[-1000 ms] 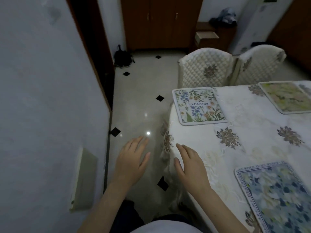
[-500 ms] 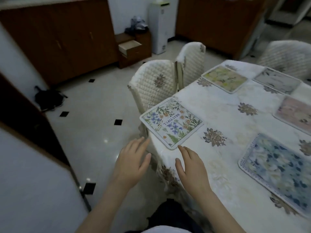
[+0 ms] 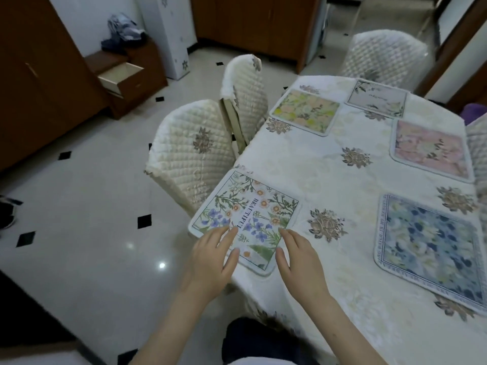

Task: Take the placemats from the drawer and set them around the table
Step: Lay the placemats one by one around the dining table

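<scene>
Several flowered placemats lie on the white embroidered table (image 3: pixel 329 185). Nearest me is a white one printed BEAUTIFUL (image 3: pixel 253 209), at the table's left edge. A blue one (image 3: pixel 429 248) lies to its right, a pink one (image 3: pixel 429 150) and a grey one (image 3: pixel 376 97) farther back, and a yellow one (image 3: pixel 305 111) at the far left. My left hand (image 3: pixel 210 262) rests open over the near left corner of the BEAUTIFUL mat. My right hand (image 3: pixel 300 259) hovers open at its near right corner. Across the room an open drawer (image 3: pixel 121 77) sticks out of a low wooden cabinet.
Two quilted white chairs (image 3: pixel 189 151) stand at the table's left side, a third (image 3: pixel 382 54) at the far end. Brown wardrobes line the back wall, with a white appliance (image 3: pixel 168 35) between them. Shiny tiled floor lies to my left.
My view has swung right from the wall and floor onto the table. Both hands have come forward over the near edge of the BEAUTIFUL mat, still holding nothing.
</scene>
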